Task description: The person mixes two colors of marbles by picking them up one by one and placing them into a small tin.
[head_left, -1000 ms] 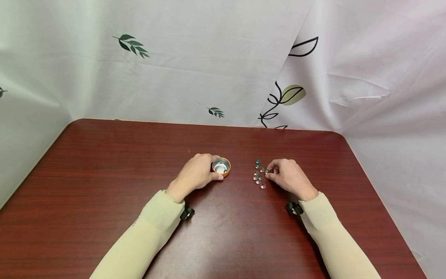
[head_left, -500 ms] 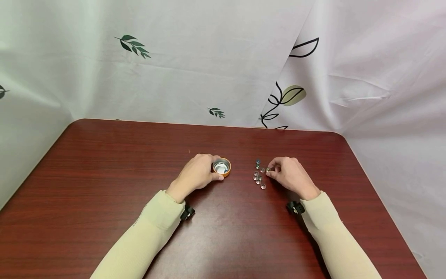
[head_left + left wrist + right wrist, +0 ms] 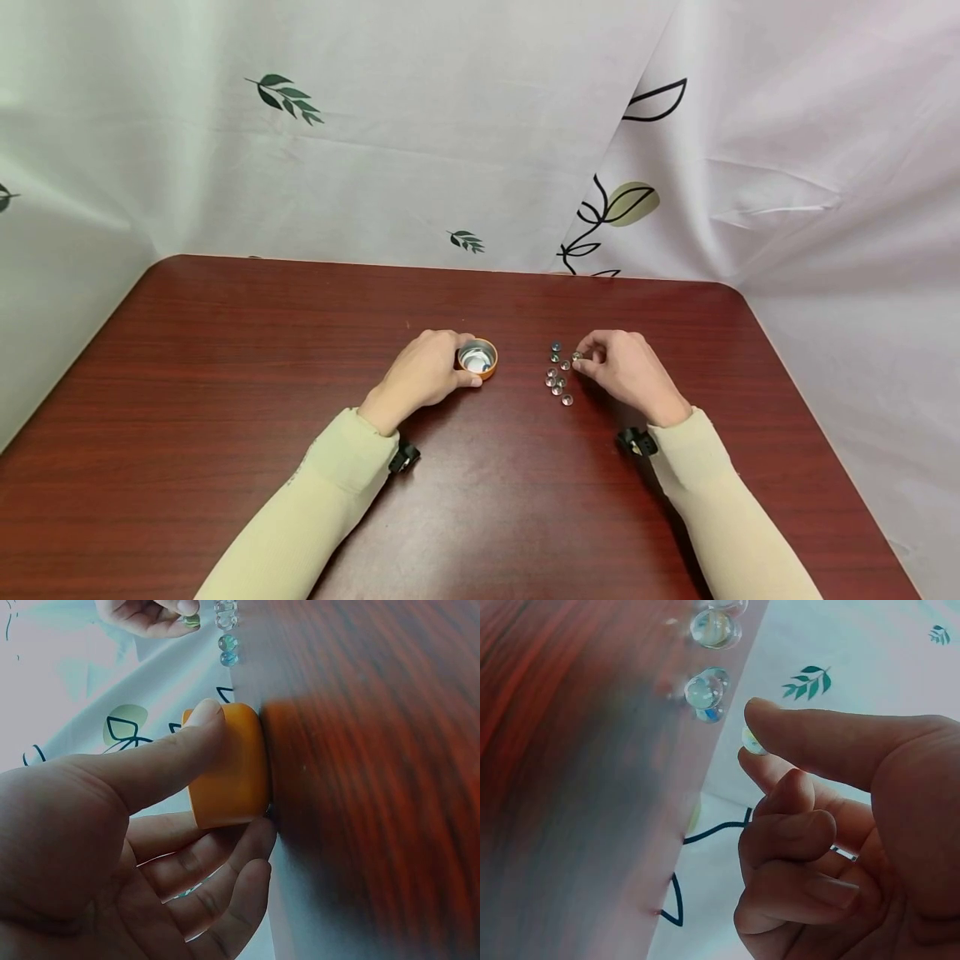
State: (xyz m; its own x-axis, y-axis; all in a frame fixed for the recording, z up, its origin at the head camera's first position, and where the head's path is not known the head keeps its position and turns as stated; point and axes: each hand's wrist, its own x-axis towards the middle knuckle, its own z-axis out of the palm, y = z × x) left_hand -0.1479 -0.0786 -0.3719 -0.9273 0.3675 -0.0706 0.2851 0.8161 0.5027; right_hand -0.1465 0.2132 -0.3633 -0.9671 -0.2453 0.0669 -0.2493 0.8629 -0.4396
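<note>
While the left hand [image 3: 423, 371] grips a small round orange metal tin [image 3: 477, 359], the right hand [image 3: 626, 371] pinches one clear glass marble [image 3: 576, 356] (lifted off the table).

Leaf-print curtain [image 3: 450, 150] behind wooden table [image 3: 225, 400]

Small orange cup [image 3: 477, 359] with shiny silver inside, upright on the table, gripped at its 9 o'clock side, one clear glass marble [image 3: 576, 356] pinched just off the wood, at 3 o'clock of the cup, loose marbles [image 3: 557, 383] clustered below it
</note>
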